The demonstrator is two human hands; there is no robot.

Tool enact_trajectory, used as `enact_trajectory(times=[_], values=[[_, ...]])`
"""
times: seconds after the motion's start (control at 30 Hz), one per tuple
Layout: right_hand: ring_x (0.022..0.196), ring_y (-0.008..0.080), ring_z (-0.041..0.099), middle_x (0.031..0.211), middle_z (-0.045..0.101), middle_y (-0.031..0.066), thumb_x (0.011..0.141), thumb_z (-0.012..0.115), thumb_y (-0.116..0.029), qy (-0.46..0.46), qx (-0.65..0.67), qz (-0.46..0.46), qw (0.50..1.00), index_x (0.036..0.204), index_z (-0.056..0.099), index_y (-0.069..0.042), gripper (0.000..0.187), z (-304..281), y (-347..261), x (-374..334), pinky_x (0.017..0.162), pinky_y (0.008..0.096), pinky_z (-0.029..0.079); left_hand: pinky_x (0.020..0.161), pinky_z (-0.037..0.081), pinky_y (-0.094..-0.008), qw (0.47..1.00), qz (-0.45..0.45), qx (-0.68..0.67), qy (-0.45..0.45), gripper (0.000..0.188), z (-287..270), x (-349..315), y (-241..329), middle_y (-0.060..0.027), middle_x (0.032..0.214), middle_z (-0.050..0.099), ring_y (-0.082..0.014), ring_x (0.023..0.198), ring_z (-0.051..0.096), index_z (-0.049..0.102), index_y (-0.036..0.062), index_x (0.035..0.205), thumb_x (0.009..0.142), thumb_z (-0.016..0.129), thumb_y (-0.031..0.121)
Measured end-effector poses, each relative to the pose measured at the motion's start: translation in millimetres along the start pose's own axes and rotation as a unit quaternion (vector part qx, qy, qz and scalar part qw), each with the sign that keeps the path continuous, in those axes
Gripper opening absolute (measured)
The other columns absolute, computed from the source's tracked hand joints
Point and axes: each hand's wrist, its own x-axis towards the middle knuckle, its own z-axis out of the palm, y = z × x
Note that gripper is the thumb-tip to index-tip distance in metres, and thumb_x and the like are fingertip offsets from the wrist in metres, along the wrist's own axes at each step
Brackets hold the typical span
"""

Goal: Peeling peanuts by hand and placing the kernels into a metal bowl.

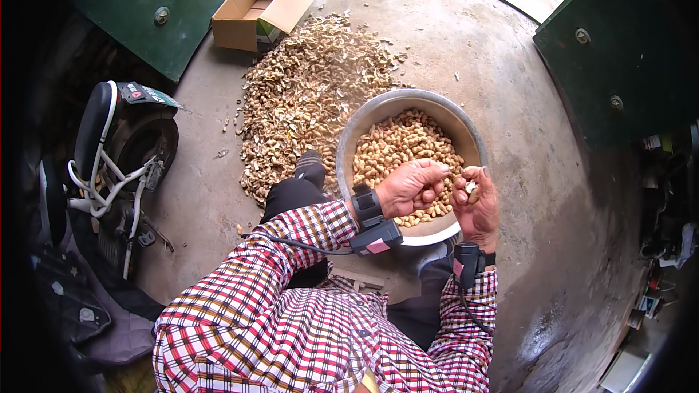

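Observation:
A round metal basin (464,129) stands in front of me, filled with unshelled peanuts (400,142). Above its near right part my two hands are close together. My right hand (477,211) is closed round a peanut shell (472,188), which looks broken, with its pale inside showing. Just left of it, my left hand (412,188) has its fingers curled and the thumb and forefinger pinched toward the right hand. What the left fingers hold, if anything, I cannot make out. Dark devices (368,207) are strapped at both wrists.
A wide heap of empty peanut shells (306,94) covers the floor left of the basin, beside my foot. Behind it stands an open cardboard box (244,29). A small scooter (109,153) is at the left. Green metal doors (619,51) flank the opening; cluttered items line the right.

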Motion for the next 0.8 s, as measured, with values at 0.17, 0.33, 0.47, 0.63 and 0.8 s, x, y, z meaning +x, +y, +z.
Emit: enact_trajectory(times=[0.17,0.33,0.47,0.63,0.8], values=[[0.054,0.0062,0.046,0.069,0.052,0.0015,0.084,0.058,-0.020,0.035,-0.068,-0.027,0.997,0.087,0.053,-0.005,0.016,11,7,-1,0.044,0.0171,0.036,0.034,0.033,-0.0142,0.998,-0.030,0.003,-0.047,0.010,-1,1,1,0.0011,0.064,0.053,-0.0037,0.043,0.045,0.051,0.0098,0.087,0.085,0.054,0.019],[0.051,0.0056,0.046,0.066,0.053,0.0004,0.082,0.060,-0.017,0.001,-0.150,-0.027,0.988,0.088,0.053,-0.004,0.016,-4,13,6,0.043,0.0166,0.035,0.034,0.033,-0.0150,0.998,-0.028,0.015,-0.050,0.012,-3,0,-1,0.0013,0.064,0.053,-0.0041,0.042,0.044,0.051,0.0099,0.088,0.086,0.053,0.021],[0.052,0.0076,0.049,0.069,0.056,0.0034,0.084,0.056,-0.014,0.025,-0.053,-0.010,0.998,0.086,0.052,-0.004,0.011,-4,12,3,0.044,0.0183,0.037,0.037,0.036,-0.0156,0.999,-0.039,-0.001,-0.011,0.024,-4,3,-2,-0.0032,0.068,0.054,-0.0055,0.048,0.047,0.050,0.0063,0.090,0.087,0.051,0.030],[0.056,0.0098,0.054,0.074,0.059,0.0064,0.084,0.052,-0.010,0.056,-0.017,0.011,0.998,0.085,0.051,-0.005,0.006,10,2,-1,0.045,0.0190,0.039,0.050,0.045,-0.0212,0.995,-0.037,-0.072,0.060,0.037,-11,9,-6,-0.0107,0.083,0.054,-0.0116,0.065,0.053,0.048,0.0020,0.092,0.087,0.047,0.038],[0.056,0.0086,0.054,0.074,0.059,0.0068,0.084,0.053,-0.010,-0.004,-0.023,0.039,0.999,0.084,0.050,-0.005,0.006,-2,3,1,0.042,0.0170,0.037,0.067,0.050,-0.0325,0.991,-0.009,-0.090,0.100,0.041,-3,8,-4,-0.0127,0.089,0.052,-0.0220,0.080,0.055,0.046,-0.0006,0.095,0.088,0.044,0.039]])
